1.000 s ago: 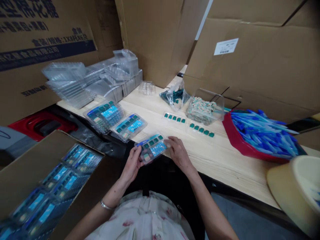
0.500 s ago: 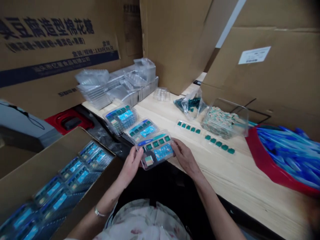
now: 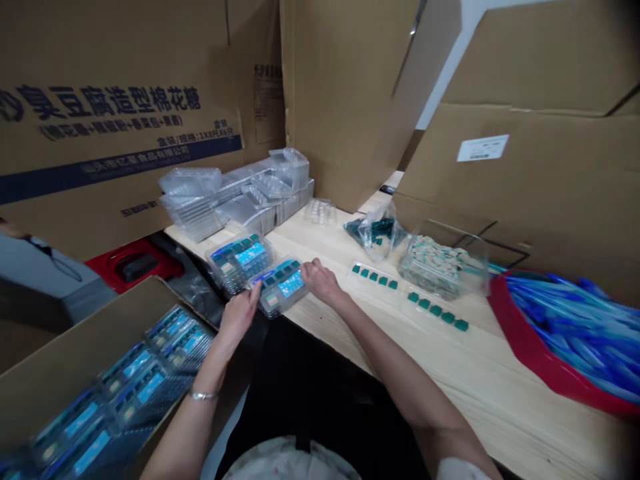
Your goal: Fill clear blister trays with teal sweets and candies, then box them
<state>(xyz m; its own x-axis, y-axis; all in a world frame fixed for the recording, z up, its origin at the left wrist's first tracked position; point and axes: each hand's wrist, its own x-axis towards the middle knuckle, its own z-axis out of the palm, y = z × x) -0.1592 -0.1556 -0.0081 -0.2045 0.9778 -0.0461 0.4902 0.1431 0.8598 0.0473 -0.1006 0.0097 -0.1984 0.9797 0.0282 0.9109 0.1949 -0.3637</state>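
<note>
Clock positions: taken from the filled pack (image 3: 283,283), as seen in the view.
Cartons: printed carton (image 3: 125,60) at 10 o'clock; open carton (image 3: 75,353), holding rows of similar packs, at 8 o'clock; upright cardboard (image 3: 350,100) at 1 o'clock; leaning cardboard (image 3: 550,153) with a white label at 2 o'clock.
Table: pale wood surface (image 3: 345,333), bearing, left to right, nested clear trays (image 3: 193,213) at 11 o'clock, a pack stack (image 3: 240,260) at 10, a plastic bag (image 3: 380,230) of dark teal pieces at 2, and a clear tub (image 3: 445,263) of pale pieces and a red basin (image 3: 515,340) of blue items, both at 3.
Left hand: (image 3: 237,317) at 8 o'clock; index finger extended, its tip at the pack's left edge; thumb contact cannot be told.
Filled pack: on the table between the hands, teal squares along its far side, blue panel toward the right.
Right hand: (image 3: 320,280) at 3 o'clock; fingers bent close together at the pack's right end; whether they clamp it cannot be told.
Table edge: passes just beside the pack's near side.
Open room: pale wood at 4 o'clock, beyond the right forearm, below two trays of teal squares (image 3: 435,311).
</note>
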